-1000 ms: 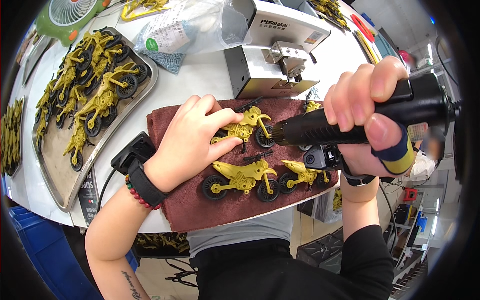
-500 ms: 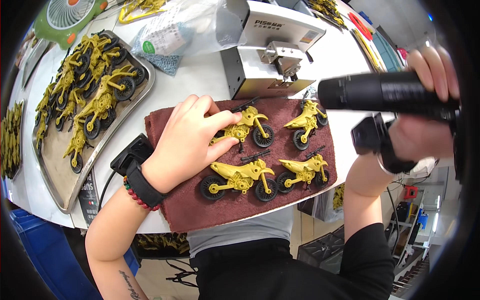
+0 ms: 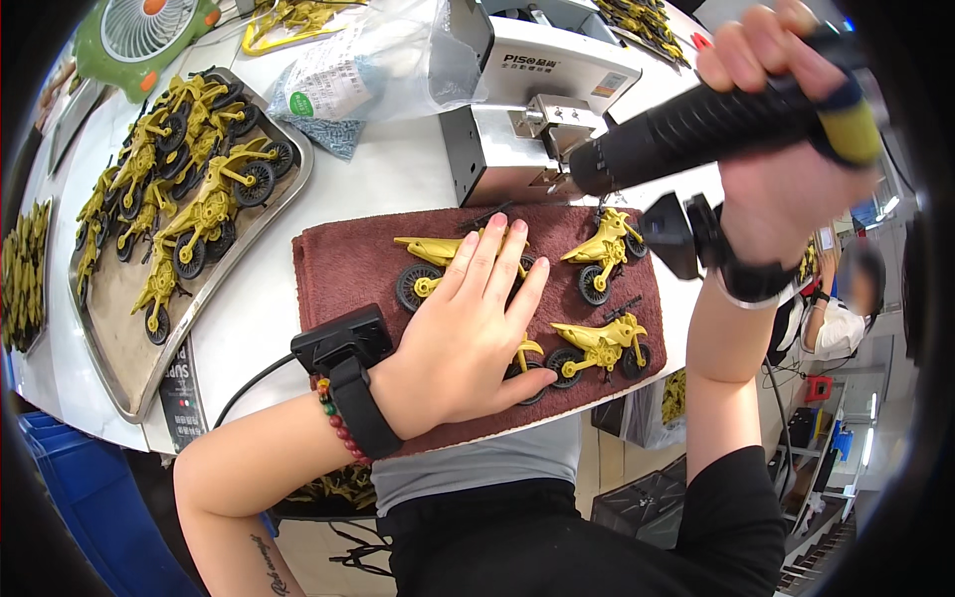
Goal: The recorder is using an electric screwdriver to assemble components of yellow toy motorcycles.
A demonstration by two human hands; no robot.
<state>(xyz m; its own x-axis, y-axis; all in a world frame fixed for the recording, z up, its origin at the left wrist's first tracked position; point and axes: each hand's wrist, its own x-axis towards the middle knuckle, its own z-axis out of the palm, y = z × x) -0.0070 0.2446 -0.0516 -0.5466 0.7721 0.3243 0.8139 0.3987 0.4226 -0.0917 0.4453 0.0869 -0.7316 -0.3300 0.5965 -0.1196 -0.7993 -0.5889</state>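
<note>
My left hand lies flat with fingers spread over two yellow toy motorcycles on a brown towel. One toy motorcycle shows partly beyond the fingers; the nearer one is mostly hidden under the palm. In my raised right hand is a black electric screwdriver, its front end by the face of a screw feeder. The screwdriver's tip is hard to make out. Two more toys, an upper motorcycle and a lower motorcycle, lie on the towel's right side.
A metal tray piled with toy motorcycles stands at left, beside a green fan. A clear bag of small blue-grey pieces lies behind the towel. Blue bins stand below the table at left. Another person appears far right.
My left hand has let go of the upper-left motorcycle and moved right and nearer, flattening out. The screwdriver has swung left and tilted, its front end coming down by the screw feeder.
</note>
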